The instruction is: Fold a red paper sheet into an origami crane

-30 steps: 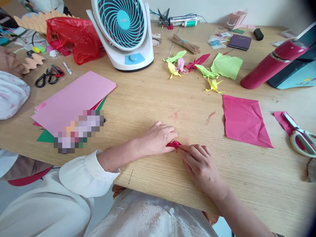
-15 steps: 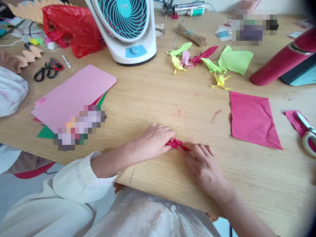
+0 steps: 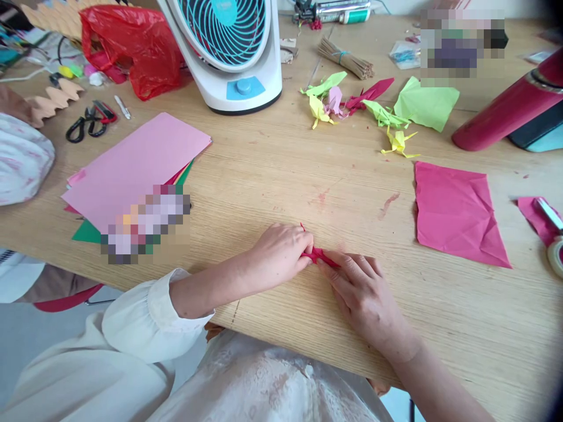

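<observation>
A small piece of folded red-pink paper (image 3: 317, 254) is held low over the table between my two hands. My left hand (image 3: 284, 249) pinches its left end, and a thin red point sticks up beyond those fingers. At the paper's right end, my right hand (image 3: 363, 290) grips with thumb and forefinger. Most of the folds are hidden by the fingers. A creased pink paper square (image 3: 457, 214) lies flat to the right. Behind it are folded paper figures, among them a yellow one (image 3: 398, 142) and a dark pink one (image 3: 372, 95).
A fan (image 3: 244, 91) stands at the back, beside a red plastic bag (image 3: 132, 50). Stacked coloured paper (image 3: 145, 158) and black-handled pliers or cutters (image 3: 90, 122) lie left. At right are a red flask (image 3: 497, 114) and scissors (image 3: 555, 255). Light green paper (image 3: 426, 104) lies behind.
The thin red point by my left fingers now shows more clearly, and the left fingers have shifted slightly on the paper. My right hand keeps its grip. The whole view has shifted slightly.
</observation>
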Demonstrator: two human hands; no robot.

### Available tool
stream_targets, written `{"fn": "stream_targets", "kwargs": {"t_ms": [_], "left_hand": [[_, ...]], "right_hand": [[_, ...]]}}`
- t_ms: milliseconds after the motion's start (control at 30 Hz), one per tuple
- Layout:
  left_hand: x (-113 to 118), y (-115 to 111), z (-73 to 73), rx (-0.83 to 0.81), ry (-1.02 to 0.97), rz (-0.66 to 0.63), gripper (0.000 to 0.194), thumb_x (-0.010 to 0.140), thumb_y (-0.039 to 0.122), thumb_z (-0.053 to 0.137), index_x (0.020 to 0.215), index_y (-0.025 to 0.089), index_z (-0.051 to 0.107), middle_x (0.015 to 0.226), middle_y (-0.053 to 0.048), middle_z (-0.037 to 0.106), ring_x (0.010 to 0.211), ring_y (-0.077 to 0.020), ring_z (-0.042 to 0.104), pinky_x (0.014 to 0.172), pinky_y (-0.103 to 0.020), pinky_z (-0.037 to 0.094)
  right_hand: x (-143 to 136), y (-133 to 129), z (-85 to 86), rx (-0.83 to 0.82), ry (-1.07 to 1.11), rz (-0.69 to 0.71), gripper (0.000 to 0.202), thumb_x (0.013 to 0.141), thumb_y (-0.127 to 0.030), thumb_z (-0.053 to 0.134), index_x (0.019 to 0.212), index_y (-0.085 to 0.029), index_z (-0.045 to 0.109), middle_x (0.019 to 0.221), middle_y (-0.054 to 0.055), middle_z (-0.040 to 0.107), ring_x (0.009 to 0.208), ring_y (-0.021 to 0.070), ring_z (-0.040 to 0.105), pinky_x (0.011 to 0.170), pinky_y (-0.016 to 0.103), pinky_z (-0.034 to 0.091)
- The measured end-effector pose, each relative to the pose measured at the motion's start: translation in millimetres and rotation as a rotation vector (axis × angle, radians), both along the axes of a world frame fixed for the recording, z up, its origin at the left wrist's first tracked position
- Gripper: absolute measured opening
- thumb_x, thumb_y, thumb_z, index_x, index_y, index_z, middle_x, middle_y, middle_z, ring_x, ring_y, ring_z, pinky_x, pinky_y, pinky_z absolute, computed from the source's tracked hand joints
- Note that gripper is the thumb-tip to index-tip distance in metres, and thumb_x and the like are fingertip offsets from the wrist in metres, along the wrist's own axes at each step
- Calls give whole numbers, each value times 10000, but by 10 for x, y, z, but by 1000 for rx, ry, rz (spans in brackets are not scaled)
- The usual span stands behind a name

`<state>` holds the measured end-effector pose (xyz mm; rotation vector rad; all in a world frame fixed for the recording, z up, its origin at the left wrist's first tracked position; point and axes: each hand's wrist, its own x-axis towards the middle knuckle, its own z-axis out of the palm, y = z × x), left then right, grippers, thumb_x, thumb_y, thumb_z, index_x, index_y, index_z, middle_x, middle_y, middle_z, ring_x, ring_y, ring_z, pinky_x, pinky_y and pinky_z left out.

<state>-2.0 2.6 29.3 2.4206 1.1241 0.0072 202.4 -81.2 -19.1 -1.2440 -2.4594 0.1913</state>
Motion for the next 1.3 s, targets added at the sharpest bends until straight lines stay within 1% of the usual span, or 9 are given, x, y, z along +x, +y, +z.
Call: {"fn": "stream_targets", "kwargs": {"t_ms": [100, 200, 400, 533, 800, 867, 1000, 1167, 1300], "left_hand": [[10, -42, -29, -2, -12, 53, 28, 890, 160, 633, 887, 173, 657, 892, -31, 714, 853, -204, 671, 800, -338, 479], [15, -79, -46, 0, -34, 108, 40, 892, 184, 643, 854, 179, 654, 852, -23, 707, 818, -198, 664, 783, -335, 475], [10, -143, -113, 16, -130, 137, 90, 877, 135, 645, 808, 184, 612, 836, -1, 683, 828, -179, 633, 764, -306, 456], [5, -205, -171, 66, -179, 163, 76, 884, 129, 627, 835, 187, 623, 873, -9, 681, 842, -177, 627, 778, -312, 454], [6, -334, -213, 231, -120, 129, 89, 941, 187, 569, 878, 191, 632, 944, -51, 642, 922, -218, 569, 827, -361, 441], [2, -365, -227, 277, -95, 119, 101, 954, 197, 552, 898, 191, 636, 951, -55, 640, 914, -222, 557, 818, -366, 432], [-5, -412, -253, 380, -60, 101, 154, 979, 208, 522, 865, 188, 624, 916, -49, 642, 880, -216, 538, 796, -371, 403], [-18, -444, -259, 493, -29, 20, 198, 1015, 233, 493, 875, 200, 628, 905, -29, 667, 861, -208, 524, 762, -386, 360], [-57, -483, -238, 557, -13, -70, 173, 1019, 201, 483, 955, 185, 643, 962, -28, 683, 907, -206, 537, 790, -388, 362]], "right_hand": [[-5, -2, 5, -1, 3, -2, 448, 1016, -149, 433, 1446, -247, 513, 1316, 105, 630, 1036, 272, 562, 829, 438, 420], [-12, -3, 8, 5, 7, -5, 429, 1013, -146, 447, 1422, -236, 538, 1312, 103, 634, 1029, 269, 567, 825, 436, 420], [-14, 0, 18, -4, 10, -2, 423, 1010, -138, 453, 1412, -231, 544, 1315, 103, 634, 1025, 266, 571, 829, 432, 414], [-11, 3, 23, -9, 13, -1, 437, 1003, -134, 458, 1421, -235, 535, 1327, 107, 626, 1043, 270, 576, 846, 437, 420], [7, -11, 0, -32, 37, 0, 460, 1000, -129, 472, 1443, -242, 515, 1369, 102, 603, 1069, 266, 572, 898, 450, 426], [11, -17, 1, -36, 43, 0, 462, 998, -124, 477, 1445, -237, 515, 1372, 103, 602, 1065, 262, 572, 904, 449, 425], [12, -20, 5, -35, 54, 6, 456, 996, -118, 487, 1442, -208, 518, 1371, 111, 602, 1063, 256, 569, 911, 448, 427], [12, -9, 4, -37, 58, 5, 441, 995, -119, 490, 1426, -203, 532, 1361, 106, 609, 1048, 253, 560, 919, 451, 430], [8, -9, 9, -28, 60, 0, 414, 996, -121, 490, 1395, -203, 561, 1342, 109, 619, 1055, 257, 561, 928, 450, 433]]}}
